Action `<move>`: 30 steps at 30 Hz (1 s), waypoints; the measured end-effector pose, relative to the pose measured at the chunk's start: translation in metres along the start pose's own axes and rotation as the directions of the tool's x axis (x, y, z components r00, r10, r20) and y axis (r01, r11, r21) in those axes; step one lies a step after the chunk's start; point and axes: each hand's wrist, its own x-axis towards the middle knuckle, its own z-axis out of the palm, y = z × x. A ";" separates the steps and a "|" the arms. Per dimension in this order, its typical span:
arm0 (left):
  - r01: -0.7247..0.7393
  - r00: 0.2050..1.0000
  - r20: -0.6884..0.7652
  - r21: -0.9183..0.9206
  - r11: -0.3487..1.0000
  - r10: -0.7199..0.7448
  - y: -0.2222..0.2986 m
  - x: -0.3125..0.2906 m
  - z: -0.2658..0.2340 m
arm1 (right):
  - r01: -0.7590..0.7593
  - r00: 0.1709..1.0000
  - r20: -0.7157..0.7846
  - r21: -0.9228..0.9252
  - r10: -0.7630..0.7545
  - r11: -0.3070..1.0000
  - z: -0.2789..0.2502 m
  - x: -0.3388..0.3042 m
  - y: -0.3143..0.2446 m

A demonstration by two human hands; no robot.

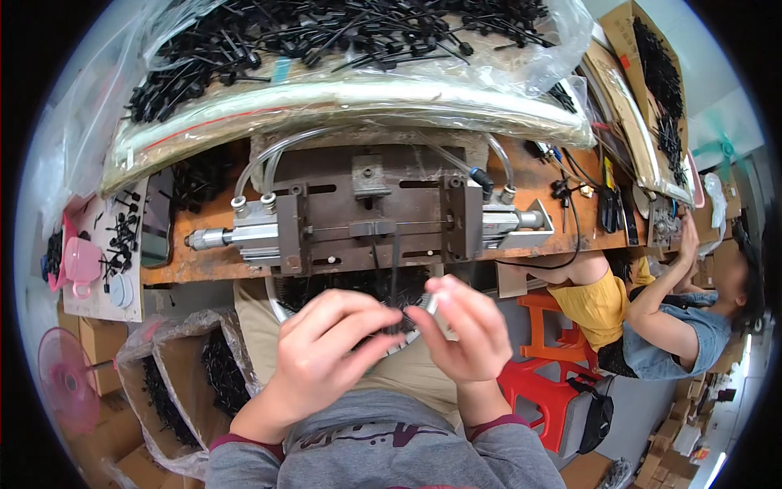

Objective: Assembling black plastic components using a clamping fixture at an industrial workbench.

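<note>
Quick log from my end: I've got two bare hands near dial centre, just in front of the bench fixture. Left hand (326,350), toward 7 o'clock, has thumb and fingertips pinched on the lower end of a thin black rod (395,273). That rod is the piece in hand; it stands roughly upright in my view, top end pointing to 12, in front of the clamp block (372,229). Right hand (466,332), toward 4 o'clock, has bent fingers, thumb tip right by the rod's lower end. Motion blur there: I can't tell whether that hand grips anything or merely steadies.

I read the end pinch as leaving the rod's length free. The brown fixture plate (318,175) sits at 12 from the hands, with a metal cylinder (259,236) at its 9 o'clock side and another cylinder (498,224) at its 3; they face inward, I'd judge, to act on the block between.

Round basket (277,301) of black parts on the lap, under the hands, presumably to save arm travel. Big heap of black parts (350,33) up at 12, on plastic sheeting, I'd guess to keep stock in one place. Seated co-worker (684,326) at 3, well apart.
</note>
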 end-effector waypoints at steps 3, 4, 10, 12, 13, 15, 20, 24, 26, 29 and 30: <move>-0.035 0.998 -0.034 0.298 0.954 0.047 -0.015 0.001 0.008 | -0.172 0.979 -0.074 0.181 0.188 0.968 -0.002 -0.004 0.000; -0.066 0.997 -0.007 0.357 0.932 0.074 -0.021 0.003 0.011 | -0.191 0.975 -0.073 0.199 0.209 0.961 -0.002 -0.005 -0.001; -0.070 0.996 0.079 0.534 0.842 0.033 -0.030 0.007 0.022 | -0.137 0.990 0.027 0.133 0.135 0.982 -0.003 -0.013 0.002; -0.074 0.996 0.085 0.540 0.838 0.034 -0.031 0.012 0.022 | -0.121 0.991 -0.024 0.269 0.132 0.956 0.002 -0.012 0.002; -0.080 0.996 0.084 0.533 0.842 0.041 -0.032 0.014 0.023 | -0.139 0.986 -0.042 0.329 0.162 0.934 0.004 -0.013 0.001; -0.094 0.994 0.097 0.527 0.845 0.049 -0.033 0.015 0.021 | -0.171 0.972 -0.072 0.445 0.225 0.879 0.008 -0.015 0.001; -0.073 0.995 0.097 0.542 0.837 0.024 -0.032 0.015 0.021 | -0.197 0.978 0.104 0.158 0.182 0.968 -0.003 -0.007 -0.002; -0.057 0.997 0.081 0.528 0.847 0.016 -0.035 0.012 0.021 | -0.200 0.965 0.189 0.080 0.182 0.977 -0.005 -0.004 -0.005; -0.056 0.998 0.064 0.513 0.857 0.027 -0.036 0.012 0.022 | -0.160 0.967 0.214 0.074 0.141 0.984 -0.004 -0.002 -0.004; -0.081 0.996 0.065 0.475 0.876 0.057 -0.036 0.012 0.018 | -0.137 0.963 0.243 0.080 0.114 0.987 -0.001 0.001 -0.004; -0.077 0.994 0.101 0.452 0.889 0.036 -0.032 0.011 0.014 | -0.139 0.961 0.252 0.080 0.114 0.987 -0.001 0.002 -0.004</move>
